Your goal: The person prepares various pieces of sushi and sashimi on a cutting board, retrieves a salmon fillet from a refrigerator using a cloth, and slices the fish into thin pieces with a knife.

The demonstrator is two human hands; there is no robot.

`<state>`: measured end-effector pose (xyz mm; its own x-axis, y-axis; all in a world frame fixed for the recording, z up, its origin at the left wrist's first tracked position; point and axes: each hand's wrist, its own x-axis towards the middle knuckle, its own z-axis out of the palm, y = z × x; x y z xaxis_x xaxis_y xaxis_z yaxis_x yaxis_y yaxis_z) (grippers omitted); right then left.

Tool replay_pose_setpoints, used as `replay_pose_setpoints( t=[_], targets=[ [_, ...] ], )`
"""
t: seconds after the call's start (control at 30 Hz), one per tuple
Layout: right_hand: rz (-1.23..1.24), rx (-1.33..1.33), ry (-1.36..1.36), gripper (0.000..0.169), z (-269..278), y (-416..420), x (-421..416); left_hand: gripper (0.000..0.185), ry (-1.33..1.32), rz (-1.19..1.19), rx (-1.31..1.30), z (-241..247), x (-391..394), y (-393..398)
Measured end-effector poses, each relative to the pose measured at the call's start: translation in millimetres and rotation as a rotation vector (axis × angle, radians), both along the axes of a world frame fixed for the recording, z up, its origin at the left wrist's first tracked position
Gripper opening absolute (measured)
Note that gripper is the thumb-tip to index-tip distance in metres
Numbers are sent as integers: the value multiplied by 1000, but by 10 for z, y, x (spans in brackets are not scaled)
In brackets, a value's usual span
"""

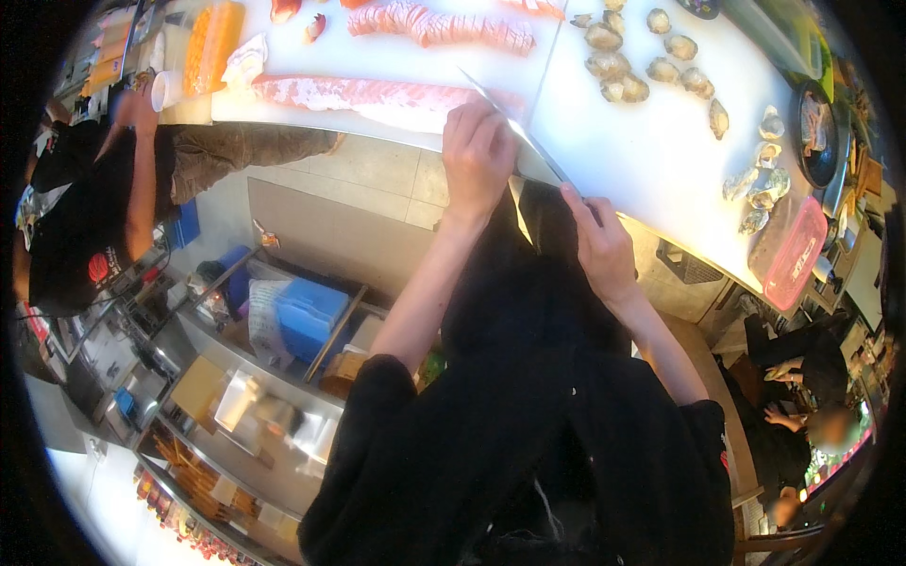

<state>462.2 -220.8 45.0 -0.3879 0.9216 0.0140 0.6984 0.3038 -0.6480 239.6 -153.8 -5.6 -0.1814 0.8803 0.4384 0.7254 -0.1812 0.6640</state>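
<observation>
My right hand (605,244) grips the handle of a long, thin knife (527,134), whose blade points up and to the left across the board's front edge. My left hand (478,145) is at the near edge of the white cutting board (601,141), its fingers curled beside the blade over the right end of a long pink fish fillet (318,92). Whether those fingers touch the fillet or the blade I cannot tell. Behind the fillet lies a row of sliced pink fish (439,27). A crumpled white cloth or paper (246,60) rests by the fillet's left end.
Several shucked oysters (616,76) and oyster shells (768,185) lie at the right. Beyond them are a black dish (815,134) and a pink-rimmed plastic container (796,253). An orange-filled tray (212,46) is at the left, near a co-worker (92,205).
</observation>
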Motion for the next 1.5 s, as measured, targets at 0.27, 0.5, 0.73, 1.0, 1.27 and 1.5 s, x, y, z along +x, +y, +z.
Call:
replay_pose_setpoints(
  t=[0.27,0.5,0.73,1.0,1.27,1.5],
  targets=[
    [25,-15,-1,64,-7,41,-32,21,-26,-5,-29,-1,-16,-42],
    [43,-33,-33,62,-52,33,-48,23,-26,1,-45,-12,-42,-76],
    [23,-77,-13,62,16,-67,-4,17,7,15,-59,33,-61,-118],
    [32,-62,-12,63,17,-56,-95,18,6,2,-70,71,-94,-150],
    [23,-62,4,60,42,-48,-165,18,-10,7,-67,57,-125,-165],
    [20,-44,-2,60,68,4,-282,20,-11,-8,-65,46,-164,-184]
  ],
)
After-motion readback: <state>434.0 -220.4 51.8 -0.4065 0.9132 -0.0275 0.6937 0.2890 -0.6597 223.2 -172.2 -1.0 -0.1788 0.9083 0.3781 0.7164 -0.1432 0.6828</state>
